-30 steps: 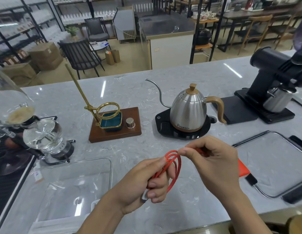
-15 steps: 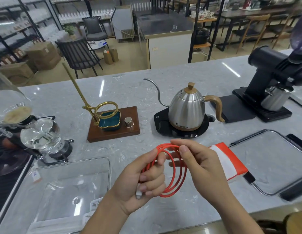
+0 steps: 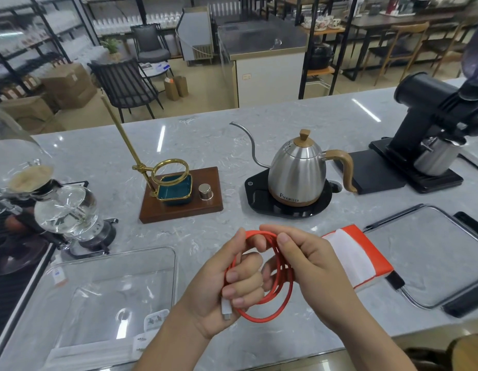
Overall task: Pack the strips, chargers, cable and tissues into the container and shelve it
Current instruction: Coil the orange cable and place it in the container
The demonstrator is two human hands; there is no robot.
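Head view: my left hand (image 3: 227,285) grips the coiled orange cable (image 3: 270,303) above the marble counter (image 3: 205,145), fingers curled round the loops (the white plug end projects below the fist). My right hand (image 3: 310,266) pinches the coil's top between thumb and forefinger. The clear container (image 3: 176,266) sits just left of my left hand. The tissue pack (image 3: 358,253) lies just right of my right hand.

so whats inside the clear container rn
White chargers and white strips lie at the near end of the clear container; the left forearm covers part of them.
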